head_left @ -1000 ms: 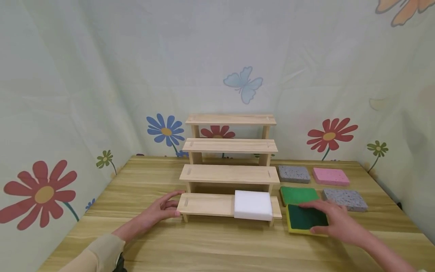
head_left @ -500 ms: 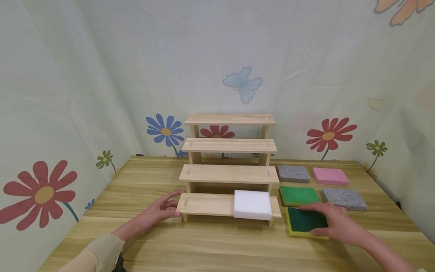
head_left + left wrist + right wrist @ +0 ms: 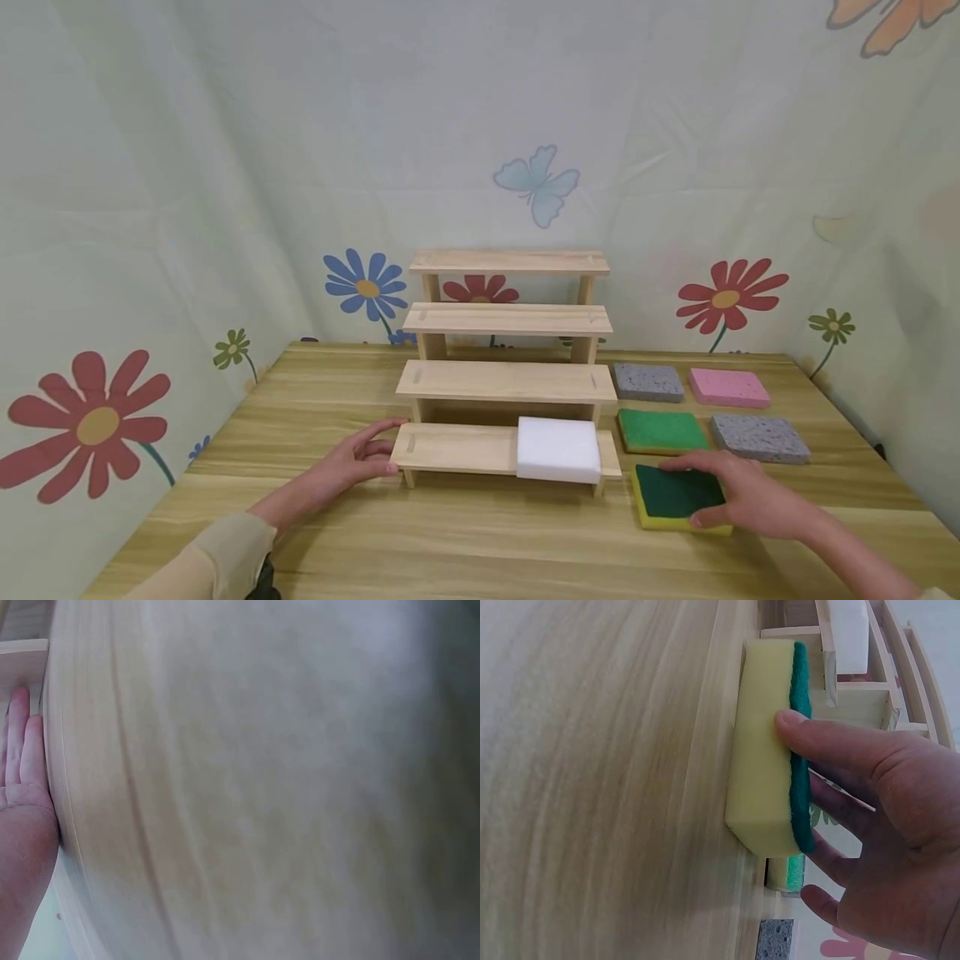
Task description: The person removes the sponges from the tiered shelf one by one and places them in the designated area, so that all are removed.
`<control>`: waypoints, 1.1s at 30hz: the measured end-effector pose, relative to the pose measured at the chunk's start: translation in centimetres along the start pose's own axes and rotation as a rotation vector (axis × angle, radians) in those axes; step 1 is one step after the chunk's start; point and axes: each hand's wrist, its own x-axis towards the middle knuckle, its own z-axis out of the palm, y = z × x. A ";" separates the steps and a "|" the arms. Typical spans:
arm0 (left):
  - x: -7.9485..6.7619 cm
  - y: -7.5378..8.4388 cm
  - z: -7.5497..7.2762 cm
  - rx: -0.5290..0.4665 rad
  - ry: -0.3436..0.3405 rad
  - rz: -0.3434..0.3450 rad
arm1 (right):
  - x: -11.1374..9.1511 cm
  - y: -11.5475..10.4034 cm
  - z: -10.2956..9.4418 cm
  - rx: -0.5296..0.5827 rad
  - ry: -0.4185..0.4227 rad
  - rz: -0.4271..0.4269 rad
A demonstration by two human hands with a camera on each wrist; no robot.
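In the head view my right hand (image 3: 761,493) pinches a yellow scouring sponge (image 3: 678,493) with a dark green top. The right wrist view shows my thumb on the yellow side of the sponge (image 3: 765,750), the other fingers partly hidden behind it. At the left end of a stepped wooden display stand (image 3: 506,379), my left hand (image 3: 360,458) touches the lowest shelf, thumb near the front edge and index finger near the back corner. Its fingers look straight in the left wrist view. A white sponge block (image 3: 558,450) lies on the right part of that shelf.
Right of the stand on the wooden table (image 3: 480,550) lie a green sponge (image 3: 662,430), two speckled grey sponges, one farther back (image 3: 648,382) and one at the right (image 3: 760,437), and a pink sponge (image 3: 729,387). A flowered cloth (image 3: 375,150) hangs behind.
My right hand and the scouring sponge have shifted slightly toward me, widening the gap to the green sponge. The left hand, stand and white block have stayed put.
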 end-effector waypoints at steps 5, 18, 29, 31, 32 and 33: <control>0.1 0.0 0.0 0.002 0.007 -0.004 | 0.1 0.1 -0.1 0.021 -0.017 0.004; 0.1 -0.1 -0.1 0.013 0.007 -0.010 | 0.0 -0.1 -0.1 0.061 -0.037 0.027; 0.0 -0.1 -0.1 0.007 0.005 0.000 | 0.0 0.1 0.0 0.033 -0.017 -0.007; 0.0 -0.1 -0.1 0.003 0.003 0.002 | 0.0 0.1 0.0 0.029 -0.016 -0.009; 0.0 -0.1 -0.1 0.003 0.001 0.004 | 0.0 0.1 0.0 0.030 -0.017 -0.009; 0.0 0.0 -0.1 0.004 0.000 0.003 | 0.0 0.1 0.0 0.029 -0.016 -0.009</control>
